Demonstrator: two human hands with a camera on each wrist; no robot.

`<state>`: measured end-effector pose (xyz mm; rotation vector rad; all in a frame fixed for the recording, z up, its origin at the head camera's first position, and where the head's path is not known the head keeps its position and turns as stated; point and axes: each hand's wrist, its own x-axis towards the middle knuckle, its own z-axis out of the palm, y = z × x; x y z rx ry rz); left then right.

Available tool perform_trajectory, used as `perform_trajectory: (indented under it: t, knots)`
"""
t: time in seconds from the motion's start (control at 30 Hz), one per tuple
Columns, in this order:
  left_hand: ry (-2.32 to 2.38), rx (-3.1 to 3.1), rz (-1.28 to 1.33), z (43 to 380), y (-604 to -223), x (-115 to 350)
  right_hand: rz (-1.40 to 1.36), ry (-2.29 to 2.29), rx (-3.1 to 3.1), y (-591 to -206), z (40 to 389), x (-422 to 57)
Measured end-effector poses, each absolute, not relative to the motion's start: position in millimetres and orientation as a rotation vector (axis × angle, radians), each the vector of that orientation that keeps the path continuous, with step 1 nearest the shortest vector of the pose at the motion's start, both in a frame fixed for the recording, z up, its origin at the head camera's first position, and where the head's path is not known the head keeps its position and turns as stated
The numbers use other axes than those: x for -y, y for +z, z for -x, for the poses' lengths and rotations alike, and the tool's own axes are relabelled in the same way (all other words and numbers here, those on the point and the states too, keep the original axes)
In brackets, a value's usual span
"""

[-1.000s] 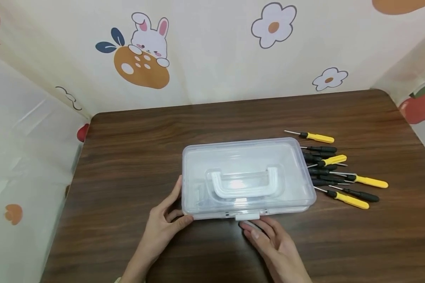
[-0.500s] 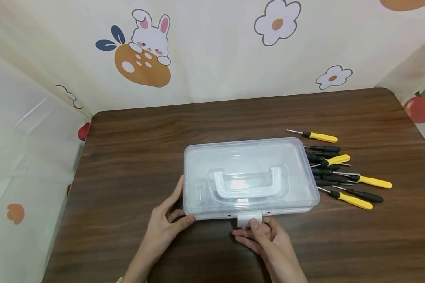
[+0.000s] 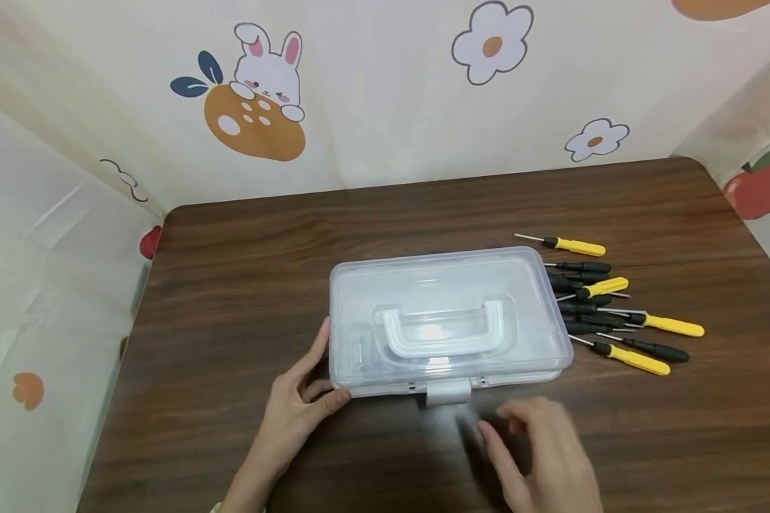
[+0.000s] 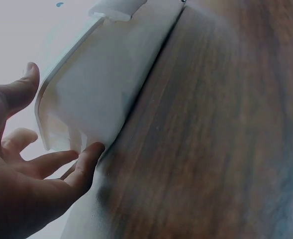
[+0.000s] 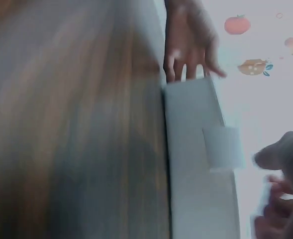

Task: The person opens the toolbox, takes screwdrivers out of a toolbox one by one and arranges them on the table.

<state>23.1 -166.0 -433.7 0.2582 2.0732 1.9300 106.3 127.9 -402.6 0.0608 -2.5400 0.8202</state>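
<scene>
A clear plastic toolbox with its lid down sits mid-table, its white carrying handle lying flat on top. My left hand holds the box's front left corner, thumb at the front and fingers along the end. In the left wrist view, the fingertips touch the box's lower end. At the front, the white latch is flipped outward from the box wall. To the right of the latch, my right hand is apart from the box, blurred, with its fingers loosely bent around nothing.
Several screwdrivers with yellow handles or black handles lie in a loose pile against the box's right side, some partly hidden behind it. A patterned curtain rises behind the dark wooden table.
My right hand reached the latch, pulled it outward with thumb and fingers, then let go and moved right, toward me. My left hand and the box have stayed in place.
</scene>
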Motion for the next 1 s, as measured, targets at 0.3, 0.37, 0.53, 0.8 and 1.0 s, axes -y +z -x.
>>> perform_trajectory:
  t: [0.3, 0.37, 0.53, 0.8, 1.0]
  knots:
    - [1.919, -2.05, -0.222, -23, -434, 166, -0.281, 0.688, 2.326, -406, -79, -142]
    - [1.919, -2.041, -0.214, -24, -434, 165, -0.298, 0.681, 2.362, -410, -77, -143]
    - [1.918, -2.028, -0.236, -23, -433, 163, -0.289, 0.647, 2.327, -415, -73, -144]
    - [1.916, -2.051, -0.211, -19, -429, 160, -0.216, 0.525, 2.274, -416, -65, -139]
    - [1.929, -2.103, -0.094, -20, -429, 165, -0.297, 0.406, 2.341, -413, -48, -137]
